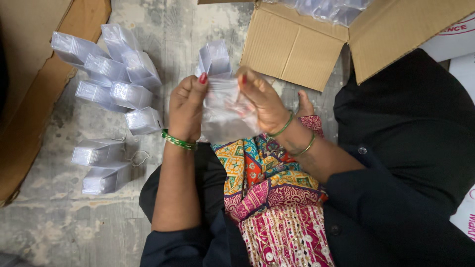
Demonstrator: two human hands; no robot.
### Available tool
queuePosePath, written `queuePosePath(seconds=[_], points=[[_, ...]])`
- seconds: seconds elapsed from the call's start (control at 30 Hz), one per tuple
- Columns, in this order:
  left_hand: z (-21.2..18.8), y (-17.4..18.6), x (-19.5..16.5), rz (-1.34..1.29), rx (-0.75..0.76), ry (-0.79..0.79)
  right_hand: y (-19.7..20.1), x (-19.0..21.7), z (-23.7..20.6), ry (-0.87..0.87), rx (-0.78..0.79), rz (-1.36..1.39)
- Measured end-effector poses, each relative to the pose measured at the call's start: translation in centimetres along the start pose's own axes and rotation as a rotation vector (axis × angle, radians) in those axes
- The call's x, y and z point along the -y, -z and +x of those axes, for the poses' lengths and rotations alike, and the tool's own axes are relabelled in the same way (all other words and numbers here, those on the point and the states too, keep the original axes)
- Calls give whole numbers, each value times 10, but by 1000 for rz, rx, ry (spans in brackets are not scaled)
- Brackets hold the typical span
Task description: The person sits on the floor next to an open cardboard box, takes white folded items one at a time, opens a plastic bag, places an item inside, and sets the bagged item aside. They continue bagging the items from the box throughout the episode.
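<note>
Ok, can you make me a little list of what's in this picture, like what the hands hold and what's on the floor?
left hand: grips the clear plastic bag on one side
right hand: grips the bag's other side
floor: grey, worn
clear plastic stacks: lying in a cluster on the floor
cardboard box: open, more clear plastic inside
bangles: green, on the left wrist
</note>
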State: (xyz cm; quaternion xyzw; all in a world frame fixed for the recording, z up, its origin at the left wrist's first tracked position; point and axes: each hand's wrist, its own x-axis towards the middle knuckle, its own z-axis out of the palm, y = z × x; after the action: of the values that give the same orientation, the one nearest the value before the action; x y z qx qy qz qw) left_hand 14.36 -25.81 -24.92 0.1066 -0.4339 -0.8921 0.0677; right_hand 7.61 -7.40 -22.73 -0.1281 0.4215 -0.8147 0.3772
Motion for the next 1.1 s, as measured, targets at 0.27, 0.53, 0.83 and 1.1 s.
queuePosePath(seconds=[0.27,0.53,0.83,1.1], points=[[-2,13,-24,-166,117,302,38,45,10,-93,180,-414],[59,36,38,-235,-305,82,94,-25,113,288,-290,-394],[81,80,110,774,-600,-129,114,-84,99,197,-511,-673],[74,82,102,1226,-583,-24,64,10,73,282,345,-705]])
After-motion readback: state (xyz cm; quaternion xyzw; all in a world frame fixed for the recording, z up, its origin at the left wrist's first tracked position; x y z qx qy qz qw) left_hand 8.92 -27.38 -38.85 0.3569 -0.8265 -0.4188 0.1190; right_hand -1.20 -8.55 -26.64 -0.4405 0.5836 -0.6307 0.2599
